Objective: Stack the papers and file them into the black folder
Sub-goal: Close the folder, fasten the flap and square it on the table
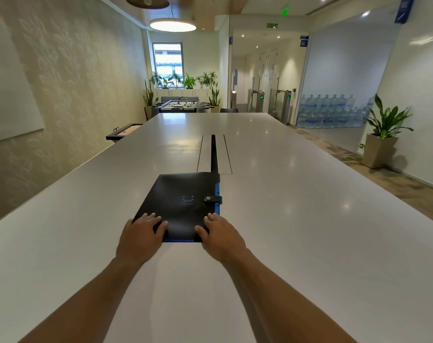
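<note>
- Folder [178, 206] lies shut and snapped on the desk [297, 194], its near edge under both my palms.
- My left hand [142, 237] and right hand [219, 237] rest flat, fingers spread, clamping nothing, probably to steady it.
- No papers show; likely filed already.

The table [284, 194] lies bare all around the black folder [180, 206]; only the cable slot [214, 154] interrupts it beyond.

black folder [178, 201]: matt, leather-like | snap [208, 199]: shiny metal | table [297, 194]: smooth, glossy
</note>
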The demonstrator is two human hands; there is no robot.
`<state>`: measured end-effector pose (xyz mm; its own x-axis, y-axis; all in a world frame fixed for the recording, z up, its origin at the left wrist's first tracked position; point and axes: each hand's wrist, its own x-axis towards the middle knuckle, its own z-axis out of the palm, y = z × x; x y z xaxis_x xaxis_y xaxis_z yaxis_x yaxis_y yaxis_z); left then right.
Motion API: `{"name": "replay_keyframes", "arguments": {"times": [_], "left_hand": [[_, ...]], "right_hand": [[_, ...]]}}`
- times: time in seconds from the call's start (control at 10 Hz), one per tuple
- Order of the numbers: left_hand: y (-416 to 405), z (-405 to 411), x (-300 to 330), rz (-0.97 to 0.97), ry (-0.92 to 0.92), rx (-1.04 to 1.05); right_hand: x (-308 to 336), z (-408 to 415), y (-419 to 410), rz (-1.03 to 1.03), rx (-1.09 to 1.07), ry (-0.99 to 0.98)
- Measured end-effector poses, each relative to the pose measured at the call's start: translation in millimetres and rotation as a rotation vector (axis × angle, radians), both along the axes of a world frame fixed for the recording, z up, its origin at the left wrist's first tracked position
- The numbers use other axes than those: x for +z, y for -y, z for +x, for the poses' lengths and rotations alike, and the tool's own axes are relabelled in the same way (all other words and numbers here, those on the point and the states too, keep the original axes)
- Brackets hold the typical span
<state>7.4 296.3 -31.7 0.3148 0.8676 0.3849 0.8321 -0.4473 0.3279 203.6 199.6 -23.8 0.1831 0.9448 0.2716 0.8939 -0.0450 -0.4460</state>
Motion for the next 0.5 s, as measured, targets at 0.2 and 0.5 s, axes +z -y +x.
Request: {"name": "replay_keyframes", "arguments": {"times": [0.2, 0.5], "left_hand": [[4, 0, 5, -0.11, -0.094, 0.043], [31, -7, 9, -0.06, -0.017, -0.038]], "right_hand": [[0, 2, -4, -0.129, 0.063, 0.105], [9, -1, 29, 0.103, -0.081, 0.019]]}}
